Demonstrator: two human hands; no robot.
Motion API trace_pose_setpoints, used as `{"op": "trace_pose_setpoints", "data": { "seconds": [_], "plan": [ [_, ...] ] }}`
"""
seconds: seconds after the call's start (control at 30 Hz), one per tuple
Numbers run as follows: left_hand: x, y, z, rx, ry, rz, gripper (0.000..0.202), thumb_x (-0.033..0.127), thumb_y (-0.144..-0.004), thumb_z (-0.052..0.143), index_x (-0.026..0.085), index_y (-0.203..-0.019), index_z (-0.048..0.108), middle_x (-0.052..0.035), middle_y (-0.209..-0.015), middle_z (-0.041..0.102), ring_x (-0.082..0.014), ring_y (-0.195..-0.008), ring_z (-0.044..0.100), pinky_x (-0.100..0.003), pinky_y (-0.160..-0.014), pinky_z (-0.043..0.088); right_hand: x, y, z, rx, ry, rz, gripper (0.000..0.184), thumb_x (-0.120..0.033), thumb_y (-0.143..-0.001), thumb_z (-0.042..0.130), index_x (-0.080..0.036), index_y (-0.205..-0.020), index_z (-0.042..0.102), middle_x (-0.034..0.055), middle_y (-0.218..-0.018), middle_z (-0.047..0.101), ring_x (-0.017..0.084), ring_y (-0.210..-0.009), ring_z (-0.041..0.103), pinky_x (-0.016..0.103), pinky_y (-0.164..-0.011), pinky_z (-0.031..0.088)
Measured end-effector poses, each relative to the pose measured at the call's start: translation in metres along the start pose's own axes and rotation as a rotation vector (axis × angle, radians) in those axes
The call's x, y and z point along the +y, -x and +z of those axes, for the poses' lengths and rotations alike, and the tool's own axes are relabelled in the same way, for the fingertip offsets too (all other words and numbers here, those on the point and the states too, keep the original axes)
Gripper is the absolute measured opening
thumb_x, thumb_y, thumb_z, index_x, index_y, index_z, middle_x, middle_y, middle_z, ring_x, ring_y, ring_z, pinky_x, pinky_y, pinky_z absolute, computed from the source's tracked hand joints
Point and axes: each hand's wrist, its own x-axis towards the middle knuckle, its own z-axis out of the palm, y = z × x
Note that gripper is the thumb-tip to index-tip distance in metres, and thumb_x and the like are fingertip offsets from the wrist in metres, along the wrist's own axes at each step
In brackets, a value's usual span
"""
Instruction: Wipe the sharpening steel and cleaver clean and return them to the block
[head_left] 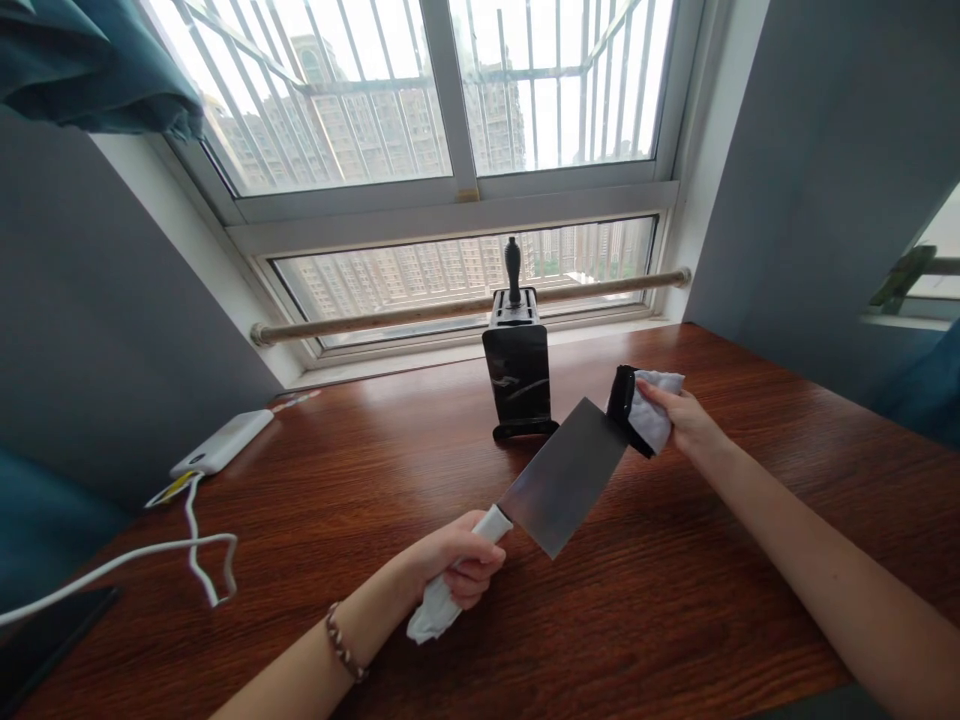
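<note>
My left hand (469, 562) is closed round the handle of a cleaver (571, 475), with white tissue or cloth (435, 608) wrapped about the grip. The broad grey blade slants up to the right above the table. At its far end, my right hand (679, 412) pinches a white cloth (654, 405) together with a black piece (621, 398) whose kind I cannot make out. That black piece meets or overlaps the blade's end corner. Beyond the blade stands a black knife block (517, 380) with one dark handle (512, 268) sticking up from its top.
The brown wooden table (360, 460) reaches to a barred window (450, 180). A wooden rail (405, 318) crosses in front of the lower pane. A white power bank (223, 442) with a white cable (196, 545) lies at the left, near a dark flat object (60, 635).
</note>
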Motion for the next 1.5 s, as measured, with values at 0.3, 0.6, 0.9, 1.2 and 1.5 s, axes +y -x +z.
{"op": "trace_pose_setpoints", "data": {
  "seconds": [0.3,0.6,0.9,1.2,1.5],
  "plan": [
    [-0.002,0.0,-0.001,0.036,-0.045,-0.007,0.024,0.02,-0.07,0.058,0.023,-0.076,0.035,0.0129,-0.04,0.029,-0.0029,-0.029,0.016,-0.013,-0.027,0.023,0.007,0.005,0.005,-0.139,0.103,-0.054,0.034,-0.04,-0.054,0.08,-0.015,-0.071,0.065,0.0032,-0.071,0.068,0.016,-0.061,0.063,0.024,-0.057,0.051],
    [-0.003,0.0,-0.002,0.027,-0.039,-0.022,0.022,0.02,-0.072,0.059,0.022,-0.072,0.037,0.0125,-0.039,0.029,-0.0026,-0.028,0.017,-0.013,-0.027,0.024,0.009,0.031,0.016,-0.542,0.291,0.189,0.03,-0.022,-0.05,0.083,-0.007,-0.071,0.067,0.0071,-0.068,0.067,0.015,-0.058,0.061,0.024,-0.054,0.048],
    [0.008,0.01,0.007,-0.052,0.029,0.072,0.035,0.049,-0.071,0.062,0.018,-0.08,0.048,0.0083,-0.045,0.038,-0.0035,-0.029,0.026,-0.016,-0.031,0.027,0.002,0.034,0.017,-0.513,0.163,0.135,0.027,-0.03,-0.061,0.078,-0.009,-0.073,0.066,0.0055,-0.069,0.067,0.014,-0.058,0.062,0.022,-0.055,0.048],
    [0.03,0.019,0.012,0.131,0.117,0.298,0.07,0.07,-0.077,0.029,0.01,-0.078,0.065,-0.0128,-0.074,0.065,-0.0239,-0.07,0.063,-0.036,-0.067,0.048,0.012,0.059,0.035,-0.393,-0.077,0.061,0.026,-0.034,-0.063,0.077,-0.017,-0.078,0.066,0.0017,-0.074,0.069,0.014,-0.063,0.065,0.021,-0.059,0.053],
    [0.002,-0.011,0.029,0.388,0.014,0.384,0.017,0.02,-0.074,0.065,0.004,-0.072,0.064,-0.0065,-0.054,0.058,-0.0121,-0.047,0.054,-0.023,-0.049,0.043,0.013,0.064,0.039,-0.225,-0.146,-0.097,0.026,-0.032,-0.062,0.077,-0.017,-0.079,0.065,0.0036,-0.076,0.069,0.017,-0.06,0.065,0.025,-0.057,0.056]
  ]
}}
